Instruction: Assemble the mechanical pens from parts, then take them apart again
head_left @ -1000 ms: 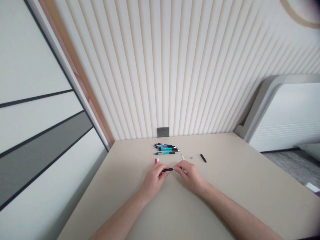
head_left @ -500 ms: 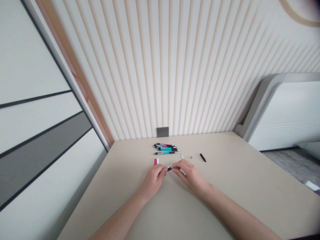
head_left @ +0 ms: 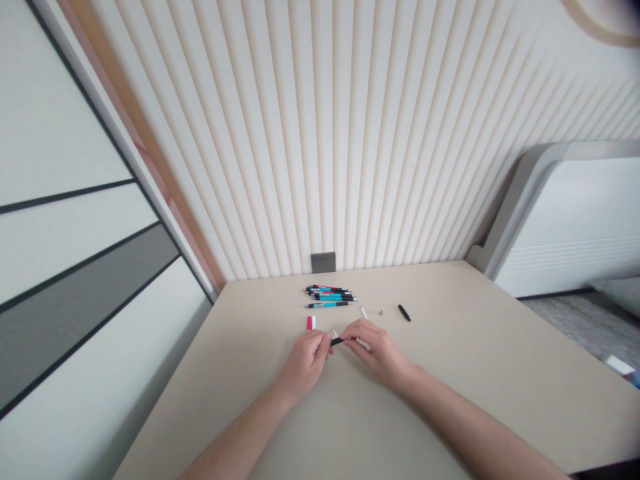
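Note:
My left hand (head_left: pixel 303 361) is closed, thumb and fingers pinching a short black pen part (head_left: pixel 337 341). At that part's right end, the fingertips of my right hand (head_left: pixel 376 347) are pinched together; whether they grip the part itself or something tiny at its tip is too small to tell. A small pale piece (head_left: pixel 334 333) shows just above the black part. Beyond my left hand lie a pink piece (head_left: pixel 309 323) and a white piece (head_left: pixel 314 322), side by side. Past my right hand are a slim white piece (head_left: pixel 363 312), a tiny greyish bit (head_left: pixel 381 313) and a black pen barrel piece (head_left: pixel 405 313).
Several blue, red and black pens (head_left: pixel 329 294) lie in a pile at the back of the beige table (head_left: pixel 240 373), with one blue-and-black pen (head_left: pixel 328 305) in front. A dark wall socket (head_left: pixel 323 262) sits behind them. A white headboard (head_left: pixel 565 220) stands at the right.
My hands have come slightly closer to each other around the black pen part, and more of it shows between them. The view has shifted a little; the loose pieces lie as before.

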Tool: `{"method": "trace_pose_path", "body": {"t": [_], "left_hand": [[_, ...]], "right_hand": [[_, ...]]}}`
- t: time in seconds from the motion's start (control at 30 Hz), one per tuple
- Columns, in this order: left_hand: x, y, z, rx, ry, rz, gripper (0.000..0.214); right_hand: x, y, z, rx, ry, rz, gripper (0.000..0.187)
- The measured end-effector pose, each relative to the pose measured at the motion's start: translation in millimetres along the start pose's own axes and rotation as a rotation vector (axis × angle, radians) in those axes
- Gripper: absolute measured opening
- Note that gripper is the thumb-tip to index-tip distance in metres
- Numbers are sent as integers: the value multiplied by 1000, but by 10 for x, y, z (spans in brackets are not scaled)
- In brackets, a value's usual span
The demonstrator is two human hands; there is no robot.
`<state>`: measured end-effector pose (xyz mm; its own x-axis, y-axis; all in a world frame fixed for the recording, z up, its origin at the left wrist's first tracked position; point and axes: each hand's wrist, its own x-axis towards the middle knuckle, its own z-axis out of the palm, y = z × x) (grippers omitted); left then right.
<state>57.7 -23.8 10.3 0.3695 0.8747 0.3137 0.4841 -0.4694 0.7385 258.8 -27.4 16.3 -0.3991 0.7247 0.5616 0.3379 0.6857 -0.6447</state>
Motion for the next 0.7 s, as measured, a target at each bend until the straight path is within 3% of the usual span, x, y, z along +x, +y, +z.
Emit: {"method": "trace_pose_path", "body": {"t": [0.3, 0.43, 0.6, 0.7], "left_hand": [[5, 55, -3, -72, -6, -44, 49], [-11, 50, 6, -103, -38, -90, 54], [2, 41, -4, -90, 49, -91, 46], [18, 43, -20, -73, 91, -92, 35]], "right_hand": [[-18, 20, -24, -15, 31, -73, 16], [-28, 47, -63, -62, 135, -50, 15], [22, 295, -456, -343, 232, 122, 23], [23, 532, -764, -502, 133, 279, 21]]}}
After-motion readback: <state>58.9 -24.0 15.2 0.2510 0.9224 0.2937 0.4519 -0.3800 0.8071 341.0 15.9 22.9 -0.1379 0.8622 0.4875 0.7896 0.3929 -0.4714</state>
